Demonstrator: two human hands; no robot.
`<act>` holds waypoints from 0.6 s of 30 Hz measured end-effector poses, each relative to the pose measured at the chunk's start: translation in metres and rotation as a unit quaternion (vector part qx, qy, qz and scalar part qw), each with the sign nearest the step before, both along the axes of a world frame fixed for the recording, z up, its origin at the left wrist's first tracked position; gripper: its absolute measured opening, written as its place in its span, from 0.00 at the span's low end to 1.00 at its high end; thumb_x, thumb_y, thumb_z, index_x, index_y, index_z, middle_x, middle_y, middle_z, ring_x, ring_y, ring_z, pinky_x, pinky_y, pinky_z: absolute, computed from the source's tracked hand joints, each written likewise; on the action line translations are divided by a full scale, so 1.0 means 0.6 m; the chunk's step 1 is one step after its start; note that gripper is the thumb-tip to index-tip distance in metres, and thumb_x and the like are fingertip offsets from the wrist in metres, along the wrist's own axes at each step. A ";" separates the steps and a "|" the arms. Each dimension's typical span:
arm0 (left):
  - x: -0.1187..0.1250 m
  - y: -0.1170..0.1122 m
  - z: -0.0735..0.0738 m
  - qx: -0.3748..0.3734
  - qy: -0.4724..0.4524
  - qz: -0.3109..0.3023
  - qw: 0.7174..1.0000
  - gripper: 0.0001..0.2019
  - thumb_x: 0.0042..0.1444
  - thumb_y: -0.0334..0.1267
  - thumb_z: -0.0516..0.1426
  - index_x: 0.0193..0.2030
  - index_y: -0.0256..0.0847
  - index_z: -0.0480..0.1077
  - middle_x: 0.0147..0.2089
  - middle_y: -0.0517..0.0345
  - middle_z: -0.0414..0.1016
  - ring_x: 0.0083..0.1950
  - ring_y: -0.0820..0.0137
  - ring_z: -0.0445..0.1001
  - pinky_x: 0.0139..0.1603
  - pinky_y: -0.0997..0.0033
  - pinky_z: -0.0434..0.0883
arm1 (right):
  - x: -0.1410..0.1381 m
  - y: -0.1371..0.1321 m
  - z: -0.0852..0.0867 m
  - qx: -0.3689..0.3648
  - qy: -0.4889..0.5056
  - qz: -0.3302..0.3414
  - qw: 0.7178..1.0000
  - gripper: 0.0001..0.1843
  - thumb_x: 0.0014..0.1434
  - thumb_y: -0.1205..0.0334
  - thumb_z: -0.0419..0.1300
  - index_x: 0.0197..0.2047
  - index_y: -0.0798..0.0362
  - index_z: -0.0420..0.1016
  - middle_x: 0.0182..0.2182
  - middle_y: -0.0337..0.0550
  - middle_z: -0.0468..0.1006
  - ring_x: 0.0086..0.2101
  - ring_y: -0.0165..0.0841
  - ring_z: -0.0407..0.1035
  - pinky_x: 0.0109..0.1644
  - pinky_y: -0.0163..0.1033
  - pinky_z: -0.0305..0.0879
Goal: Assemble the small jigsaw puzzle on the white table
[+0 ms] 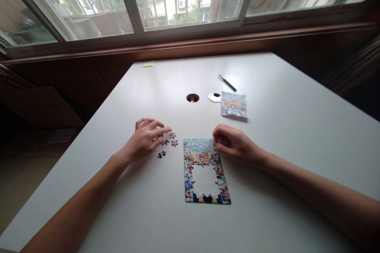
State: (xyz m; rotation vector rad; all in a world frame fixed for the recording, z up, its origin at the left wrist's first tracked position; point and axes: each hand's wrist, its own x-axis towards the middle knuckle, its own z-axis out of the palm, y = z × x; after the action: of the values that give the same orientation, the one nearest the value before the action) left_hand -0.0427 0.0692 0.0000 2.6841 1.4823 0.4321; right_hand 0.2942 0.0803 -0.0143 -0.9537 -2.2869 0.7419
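A partly assembled jigsaw puzzle (202, 158) lies flat on the white table, its picture crowded with small figures under a "Bluey" title. Its lower middle is an open gap where white shows through. My left hand (148, 136), fingers apart, is over several loose puzzle pieces (173, 135) left of the puzzle; some are hidden beneath it. One dark piece (162, 154) lies just below that hand. My right hand (231, 142) is curled, its thumb and fingertips at the puzzle's upper right corner. Whether anything is pinched there is hidden.
Beyond the right hand lies a printed packet (234, 104), partly against a round silver cover (213, 97). A cable hole (192, 98) opens in the white table (142, 213). Farther back are a dark pen (227, 82) and yellow tape (149, 64). Windows line the far side.
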 end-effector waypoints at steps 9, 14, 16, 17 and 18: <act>0.006 -0.001 -0.005 0.035 -0.027 0.019 0.999 0.11 0.65 0.39 0.55 0.50 0.52 0.76 0.53 0.58 0.76 0.59 0.59 0.65 0.60 0.52 0.53 | -0.003 0.000 0.003 0.007 0.000 -0.001 1.000 0.07 0.55 0.72 0.56 0.33 0.51 0.63 0.28 0.37 0.63 0.28 0.29 0.56 0.33 0.37 0.55; 0.004 -0.002 -0.002 0.038 -0.047 0.036 0.998 0.07 0.63 0.39 0.57 0.42 0.50 0.78 0.51 0.57 0.77 0.57 0.58 0.66 0.59 0.51 0.54 | -0.003 0.001 0.002 0.007 0.006 0.000 1.000 0.06 0.55 0.72 0.56 0.33 0.51 0.64 0.29 0.38 0.64 0.29 0.30 0.57 0.33 0.37 0.55; 0.002 -0.002 -0.002 0.033 -0.050 0.046 0.997 0.06 0.63 0.40 0.58 0.41 0.50 0.78 0.51 0.57 0.77 0.57 0.58 0.66 0.59 0.51 0.54 | -0.002 0.001 0.002 0.007 0.007 0.000 1.000 0.06 0.55 0.72 0.57 0.33 0.51 0.64 0.29 0.38 0.64 0.29 0.30 0.57 0.33 0.37 0.55; 0.002 -0.002 -0.002 0.029 -0.052 0.050 0.997 0.06 0.63 0.40 0.58 0.40 0.50 0.78 0.51 0.57 0.77 0.56 0.59 0.66 0.59 0.51 0.54 | -0.002 0.001 0.002 0.006 0.006 0.000 1.000 0.06 0.55 0.72 0.57 0.33 0.51 0.64 0.29 0.38 0.64 0.29 0.30 0.57 0.33 0.36 0.55; 0.001 -0.001 -0.002 0.024 -0.054 0.053 0.997 0.06 0.62 0.41 0.59 0.40 0.50 0.78 0.50 0.58 0.78 0.56 0.59 0.67 0.58 0.52 0.54 | -0.002 0.001 0.003 0.004 0.006 0.000 1.000 0.06 0.55 0.72 0.57 0.33 0.51 0.64 0.29 0.38 0.64 0.29 0.30 0.57 0.33 0.36 0.55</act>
State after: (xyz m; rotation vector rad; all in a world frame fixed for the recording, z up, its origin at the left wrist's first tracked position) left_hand -0.0421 0.0684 -0.0010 2.5790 1.6077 0.6151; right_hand 0.2930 0.0807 -0.0128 -0.9442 -2.2781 0.7344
